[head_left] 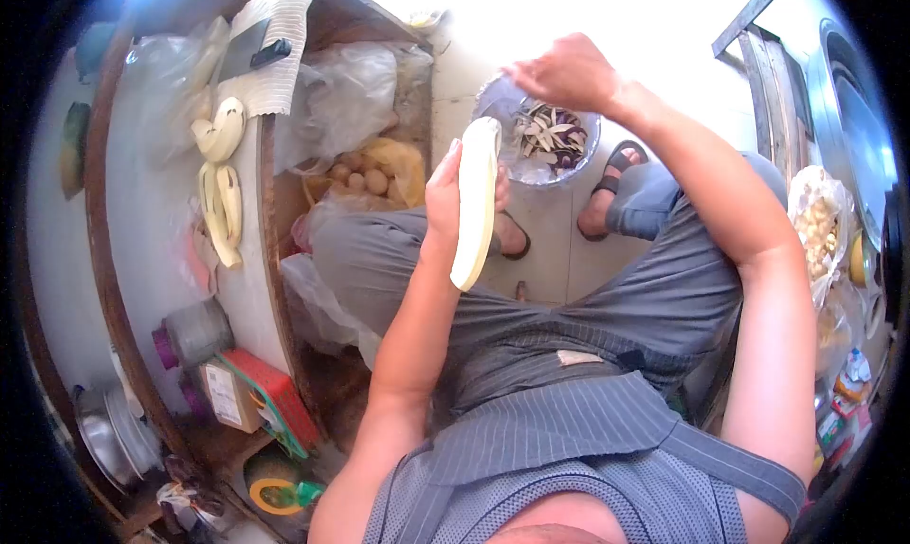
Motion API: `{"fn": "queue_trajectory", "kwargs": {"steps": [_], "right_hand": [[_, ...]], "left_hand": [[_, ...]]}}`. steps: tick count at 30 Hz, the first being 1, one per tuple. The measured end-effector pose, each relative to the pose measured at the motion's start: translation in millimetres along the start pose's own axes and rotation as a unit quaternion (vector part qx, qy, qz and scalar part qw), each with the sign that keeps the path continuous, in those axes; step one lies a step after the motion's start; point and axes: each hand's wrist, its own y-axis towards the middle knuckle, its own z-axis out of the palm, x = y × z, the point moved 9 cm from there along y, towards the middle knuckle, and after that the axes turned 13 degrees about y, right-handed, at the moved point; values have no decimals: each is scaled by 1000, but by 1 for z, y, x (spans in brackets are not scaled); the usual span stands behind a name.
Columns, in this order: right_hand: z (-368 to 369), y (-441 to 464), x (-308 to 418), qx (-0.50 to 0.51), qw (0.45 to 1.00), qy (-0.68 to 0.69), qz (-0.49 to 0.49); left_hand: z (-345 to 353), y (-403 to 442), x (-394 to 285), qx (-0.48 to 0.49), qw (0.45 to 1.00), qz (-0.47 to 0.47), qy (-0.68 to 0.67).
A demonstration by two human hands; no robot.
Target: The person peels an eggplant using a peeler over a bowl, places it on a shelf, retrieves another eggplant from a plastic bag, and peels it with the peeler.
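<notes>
My left hand (442, 198) is wrapped round a long, pale peeled eggplant (476, 208), held almost upright above my lap. Over the bin's rim, my right hand (572, 75) has its fingers drawn together; they are blurred, and what they hold, if anything, cannot be made out. Below it, a bin lined with clear plastic (592, 155) stands on the floor between my feet. Dark and pale strips of peel (550, 135) lie inside. On the shelf at left rest more pale peeled eggplants (221, 132), one of them split lengthwise (222, 212).
A wooden shelf unit (268, 222) runs along my left. It holds eggs (360, 178) beside a yellow bag, a clear jar with a purple lid (194, 334), a red-edged box (275, 402) and metal bowls (118, 435). At right hangs a bag of garlic (817, 222).
</notes>
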Motion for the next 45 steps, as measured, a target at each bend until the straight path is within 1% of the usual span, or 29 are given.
{"fn": "queue_trajectory", "kwargs": {"steps": [2, 4, 5, 7, 9, 10, 12, 13, 14, 15, 17, 19, 21, 22, 23, 24, 26, 27, 28, 29, 31, 33, 35, 37, 38, 40, 42, 44, 45], "right_hand": [[4, 0, -35, 11, 998, -49, 32], [-12, -9, -24, -117, 977, -146, -104], [-10, -9, -26, -117, 976, -146, -111], [-8, -5, -37, -94, 990, -97, -46], [9, -7, -69, -8, 990, -73, 120], [16, -7, -66, 51, 984, -102, 135], [27, -9, -64, 37, 988, -101, 109], [36, -7, -63, 64, 985, -137, 83], [35, -8, -50, 33, 985, -166, 6], [36, -11, -46, 54, 978, -200, -10], [33, -9, -39, 2, 980, -189, -64], [35, -3, -49, 33, 991, -126, -6], [43, -5, -51, 22, 992, -121, 4], [41, -3, -48, 45, 994, -87, 46], [49, -7, -50, 44, 993, -106, 14], [49, -7, -48, 60, 994, -75, 45], [51, -6, -43, 89, 991, -44, 87], [53, -7, -41, 105, 989, -29, 102], [53, -5, -37, 112, 988, -29, 105], [54, -5, -34, 122, 986, -27, 109], [56, -4, -26, 129, 986, -22, 103], [56, 0, -23, 135, 986, -17, 98], [55, 0, -19, 127, 987, -5, 95], [56, 3, -18, 133, 987, -14, 94], [56, 5, -17, 135, 986, -21, 94], [56, 7, -16, 131, 986, -16, 102], [60, 9, -18, 130, 986, -12, 108], [70, 10, -38, 141, 981, 25, 131], [77, 9, -45, 152, 981, 22, 122]], "left_hand": [[-1, -6, -4, 2, 1000, -5, 12], [-6, -10, -7, -15, 1000, -2, 10], [-9, -12, -9, -28, 1000, -3, 9], [-12, -13, -13, -20, 1000, 9, -5], [-11, -19, -20, -15, 999, 26, -20], [-19, -25, -25, -69, 997, 27, 15], [-22, -54, -50, -160, 983, 59, 73], [-25, -67, -65, -155, 981, 100, 65], [-32, -82, -87, -185, 967, 138, 105], [-38, -96, -105, -216, 952, 167, 142], [-65, -122, -161, -265, 918, 238, 175], [-77, -165, -228, -387, 825, 281, 302], [-63, -206, -289, -418, 768, 328, 358], [-74, -215, -316, -417, 752, 316, 400], [-87, -220, -342, -415, 736, 303, 441], [-99, -225, -362, -419, 733, 310, 437], [-111, -223, -395, -434, 610, 239, 618], [-121, -222, -405, -437, 610, 243, 615], [-124, -218, -413, -449, 541, 223, 675], [-129, -215, -415, -458, 469, 196, 729], [-138, -206, -405, -468, 466, 174, 730], [-161, -193, -395, -478, 392, 114, 778], [-139, -206, -378, -488, 397, 90, 772], [-126, -220, -369, -522, 365, 105, 763], [-120, -225, -361, -527, 369, 104, 759], [-86, -247, -343, -569, 313, 178, 740], [-40, -263, -293, -511, 290, 352, 728], [-2, -274, -216, -447, 282, 399, 749], [11, -278, -174, -400, 256, 441, 761]]}}
